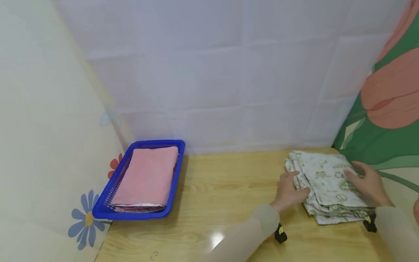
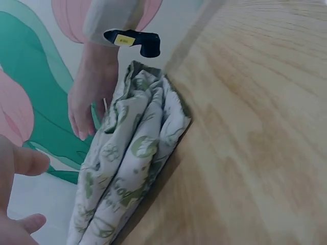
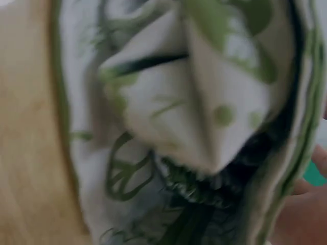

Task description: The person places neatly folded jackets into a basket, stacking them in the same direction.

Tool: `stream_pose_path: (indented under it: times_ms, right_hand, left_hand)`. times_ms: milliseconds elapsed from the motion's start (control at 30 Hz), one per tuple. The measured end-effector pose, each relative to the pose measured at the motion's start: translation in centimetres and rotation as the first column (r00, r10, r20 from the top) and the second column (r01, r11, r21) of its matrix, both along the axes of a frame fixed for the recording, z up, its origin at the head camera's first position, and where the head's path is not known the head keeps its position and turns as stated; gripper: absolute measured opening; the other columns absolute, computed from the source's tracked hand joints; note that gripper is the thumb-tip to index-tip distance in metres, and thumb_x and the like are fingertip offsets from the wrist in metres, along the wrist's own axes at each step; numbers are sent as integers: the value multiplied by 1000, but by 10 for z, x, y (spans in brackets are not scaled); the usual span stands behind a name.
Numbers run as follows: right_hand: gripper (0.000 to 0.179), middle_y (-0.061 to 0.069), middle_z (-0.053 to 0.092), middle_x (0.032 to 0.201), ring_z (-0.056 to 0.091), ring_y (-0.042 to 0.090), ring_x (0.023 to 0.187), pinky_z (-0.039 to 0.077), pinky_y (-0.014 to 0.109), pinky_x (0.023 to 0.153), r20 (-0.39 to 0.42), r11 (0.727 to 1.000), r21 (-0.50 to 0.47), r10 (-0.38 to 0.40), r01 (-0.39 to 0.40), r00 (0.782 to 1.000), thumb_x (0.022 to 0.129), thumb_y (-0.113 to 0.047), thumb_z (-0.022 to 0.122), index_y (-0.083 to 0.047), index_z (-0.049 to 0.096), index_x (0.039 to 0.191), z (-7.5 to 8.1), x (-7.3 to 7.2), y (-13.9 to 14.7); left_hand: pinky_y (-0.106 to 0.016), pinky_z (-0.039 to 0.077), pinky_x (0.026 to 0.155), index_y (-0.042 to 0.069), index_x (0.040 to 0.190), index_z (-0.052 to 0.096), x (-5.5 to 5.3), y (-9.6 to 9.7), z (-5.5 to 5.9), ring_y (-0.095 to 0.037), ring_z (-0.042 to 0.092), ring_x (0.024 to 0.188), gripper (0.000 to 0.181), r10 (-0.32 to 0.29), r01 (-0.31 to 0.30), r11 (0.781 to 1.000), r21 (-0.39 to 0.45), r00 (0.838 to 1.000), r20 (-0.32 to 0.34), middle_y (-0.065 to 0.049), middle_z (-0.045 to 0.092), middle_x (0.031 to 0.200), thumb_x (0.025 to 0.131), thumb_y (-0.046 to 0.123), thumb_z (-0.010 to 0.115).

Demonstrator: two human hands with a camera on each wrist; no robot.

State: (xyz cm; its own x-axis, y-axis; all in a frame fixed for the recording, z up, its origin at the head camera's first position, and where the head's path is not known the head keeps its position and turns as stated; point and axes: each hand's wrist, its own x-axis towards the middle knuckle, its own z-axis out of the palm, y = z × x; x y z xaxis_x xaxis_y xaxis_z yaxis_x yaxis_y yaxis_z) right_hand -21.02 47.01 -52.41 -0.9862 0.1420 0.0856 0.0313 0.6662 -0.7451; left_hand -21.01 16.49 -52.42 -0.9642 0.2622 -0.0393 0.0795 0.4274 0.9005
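A folded white cloth with green prints (image 1: 330, 178) lies in a thick, layered stack on the right of the wooden table. My left hand (image 1: 289, 191) is at its left edge, thumb and fingers spread apart. Along the opposite edge is my right hand (image 1: 370, 183), its thumb over the top face. In the left wrist view the right hand (image 2: 92, 97) hangs with loosely straight fingers beside the folded layers (image 2: 122, 168). The right wrist view is filled by the cloth's bunched folds (image 3: 168, 112), with part of a hand (image 3: 301, 214) at the right border.
On the left of the table (image 1: 226, 189) stands a blue plastic basket (image 1: 176, 182) holding a folded pink cloth (image 1: 147, 174). A white sheet (image 1: 209, 76) hangs behind the table. Flower-patterned panels border both sides, the right one (image 1: 389, 145) close to my right hand.
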Motion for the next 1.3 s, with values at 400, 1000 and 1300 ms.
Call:
stream_pose_path:
  times_ms: [400,1000,1300]
  right_hand:
    - [83,54,29,150,37,72,128,40,80,95,61,979,205,-13,0,998,110,-47,50,17,27,158,-2,0,8]
    - [94,51,11,162,16,75,143,25,86,108,214,978,148,112,-145,970,107,-48,60,10,13,165,0,-5,10]
    - [92,51,9,162,13,75,144,24,87,107,243,978,112,145,-177,959,108,-43,60,8,11,166,-3,6,4]
  left_hand:
    - [-48,50,114,40,155,49,12,17,-6,-23,44,148,75,6,-9,999,43,997,77,2,40,164,89,42,84]
    - [-41,54,107,37,149,57,5,23,-11,-18,54,137,73,28,-90,962,256,972,234,5,52,156,84,27,90]
    - [-47,54,108,36,147,56,8,20,-14,-22,55,139,69,-28,-70,946,315,955,296,8,54,153,87,25,87]
